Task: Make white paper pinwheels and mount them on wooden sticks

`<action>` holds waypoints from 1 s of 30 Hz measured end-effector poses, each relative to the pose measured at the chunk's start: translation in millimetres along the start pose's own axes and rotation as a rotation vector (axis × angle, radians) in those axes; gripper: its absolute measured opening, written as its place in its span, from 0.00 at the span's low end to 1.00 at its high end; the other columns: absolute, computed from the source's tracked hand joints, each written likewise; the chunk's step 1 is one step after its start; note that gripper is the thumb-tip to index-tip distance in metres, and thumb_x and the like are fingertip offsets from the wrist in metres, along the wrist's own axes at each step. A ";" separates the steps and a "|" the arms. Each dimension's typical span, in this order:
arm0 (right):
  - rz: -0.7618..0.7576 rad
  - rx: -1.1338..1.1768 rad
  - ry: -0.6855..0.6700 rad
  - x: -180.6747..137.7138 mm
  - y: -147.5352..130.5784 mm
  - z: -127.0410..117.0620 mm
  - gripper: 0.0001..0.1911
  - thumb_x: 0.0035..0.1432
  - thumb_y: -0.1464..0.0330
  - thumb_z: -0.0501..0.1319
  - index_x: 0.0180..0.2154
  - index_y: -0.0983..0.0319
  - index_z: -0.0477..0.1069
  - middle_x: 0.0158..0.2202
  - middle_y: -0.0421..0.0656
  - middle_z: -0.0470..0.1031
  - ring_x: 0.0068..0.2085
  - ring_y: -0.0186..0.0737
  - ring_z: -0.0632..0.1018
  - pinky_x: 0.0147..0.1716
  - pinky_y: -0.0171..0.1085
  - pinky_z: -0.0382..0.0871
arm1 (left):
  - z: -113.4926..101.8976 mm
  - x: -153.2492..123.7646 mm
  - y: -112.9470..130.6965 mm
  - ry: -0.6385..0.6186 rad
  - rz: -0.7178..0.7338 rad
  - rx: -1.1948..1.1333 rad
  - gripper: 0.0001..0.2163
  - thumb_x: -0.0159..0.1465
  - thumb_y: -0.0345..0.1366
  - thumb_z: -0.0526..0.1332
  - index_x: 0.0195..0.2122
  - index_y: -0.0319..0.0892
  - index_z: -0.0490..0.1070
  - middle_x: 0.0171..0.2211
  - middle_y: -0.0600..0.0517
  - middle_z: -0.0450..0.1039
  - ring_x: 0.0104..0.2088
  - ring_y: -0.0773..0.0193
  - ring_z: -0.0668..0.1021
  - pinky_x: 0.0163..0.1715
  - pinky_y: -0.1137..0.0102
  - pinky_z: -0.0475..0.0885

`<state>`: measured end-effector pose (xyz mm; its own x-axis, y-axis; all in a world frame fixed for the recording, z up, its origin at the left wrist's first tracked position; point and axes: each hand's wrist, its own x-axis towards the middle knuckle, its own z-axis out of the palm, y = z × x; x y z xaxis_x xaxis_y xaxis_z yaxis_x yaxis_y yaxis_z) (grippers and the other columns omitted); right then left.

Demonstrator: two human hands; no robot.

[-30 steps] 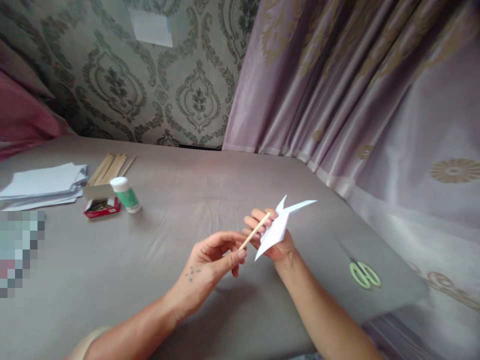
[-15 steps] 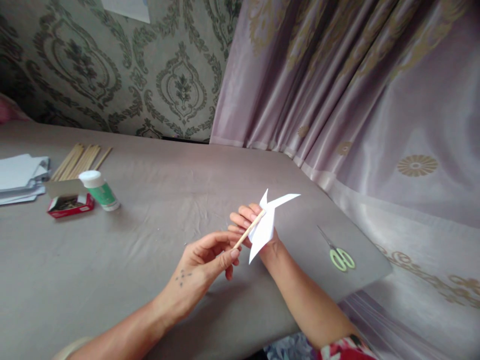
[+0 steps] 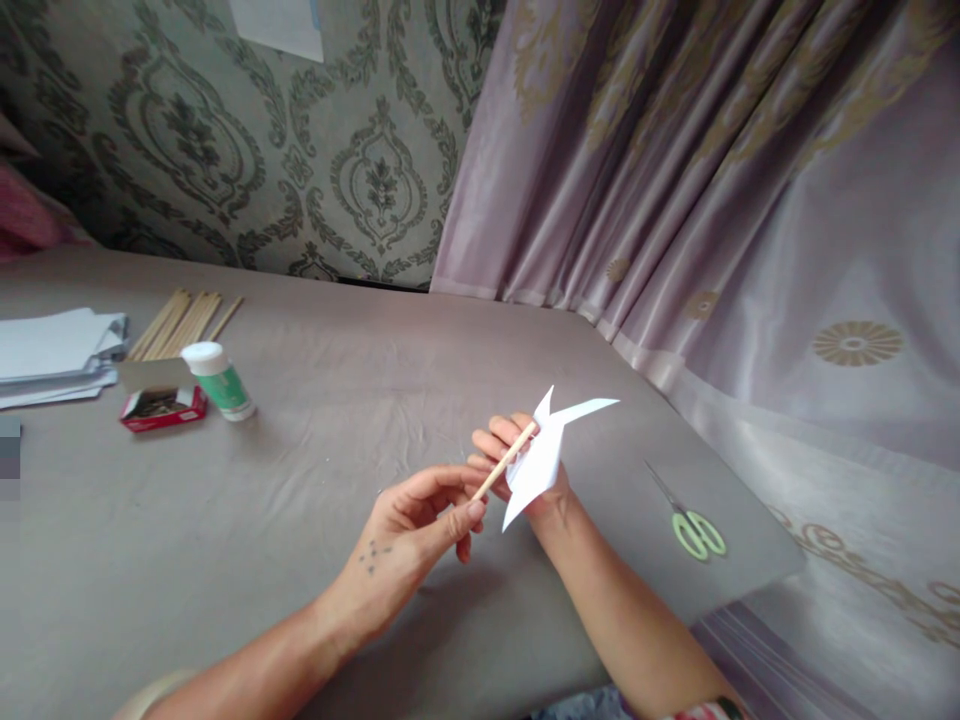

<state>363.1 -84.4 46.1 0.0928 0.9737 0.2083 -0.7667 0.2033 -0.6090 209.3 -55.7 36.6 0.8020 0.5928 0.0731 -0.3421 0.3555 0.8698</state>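
My right hand (image 3: 517, 460) holds a folded white paper shape (image 3: 544, 455) with pointed wings, raised a little above the grey cloth surface (image 3: 337, 400). My left hand (image 3: 420, 520) pinches the near end of a thin wooden stick (image 3: 506, 462) between thumb and fingers. The stick's far end rests against the paper, across my right fingers.
Green-handled scissors (image 3: 694, 525) lie to the right near the surface's edge. At the far left are a stack of white paper (image 3: 52, 350), a bundle of wooden sticks (image 3: 184, 322), a small red open box (image 3: 161, 405) and a green glue bottle (image 3: 221, 380). Mauve curtains (image 3: 712, 200) hang along the right.
Only the camera has shifted, first right and then slightly back left. Both hands keep the same hold on the stick and the paper shape.
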 end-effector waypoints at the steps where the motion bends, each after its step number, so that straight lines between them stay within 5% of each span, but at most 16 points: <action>1: 0.003 -0.001 0.002 -0.1 -0.1 0.1 0.15 0.47 0.62 0.71 0.18 0.57 0.68 0.17 0.33 0.45 0.21 0.32 0.46 0.19 0.32 0.45 | 0.1 0.1 0.0 0.002 0.002 0.002 0.07 0.57 0.34 0.66 0.37 0.43 0.77 0.26 0.52 0.72 0.26 0.70 0.70 0.22 0.77 0.68; 17: 0.032 0.051 -0.019 -2.0 -2.0 0.2 0.10 0.48 0.65 0.70 0.20 0.56 0.73 0.17 0.32 0.48 0.21 0.31 0.49 0.21 0.30 0.49 | 1.0 0.8 2.3 0.046 -0.001 0.036 0.08 0.55 0.35 0.68 0.35 0.40 0.77 0.25 0.52 0.71 0.24 0.71 0.69 0.21 0.77 0.68; 30: 0.004 -0.051 0.084 -2.9 -1.8 1.1 0.17 0.45 0.62 0.71 0.16 0.58 0.66 0.17 0.33 0.47 0.20 0.31 0.48 0.19 0.32 0.48 | 2.2 -0.1 3.3 0.080 0.015 0.059 0.08 0.54 0.36 0.68 0.35 0.40 0.78 0.25 0.52 0.71 0.24 0.70 0.70 0.20 0.76 0.68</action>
<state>363.5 -87.7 47.4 0.1443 0.9792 0.1426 -0.7338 0.2026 -0.6485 209.1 -56.1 40.6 0.7546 0.6543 0.0493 -0.3223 0.3042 0.8964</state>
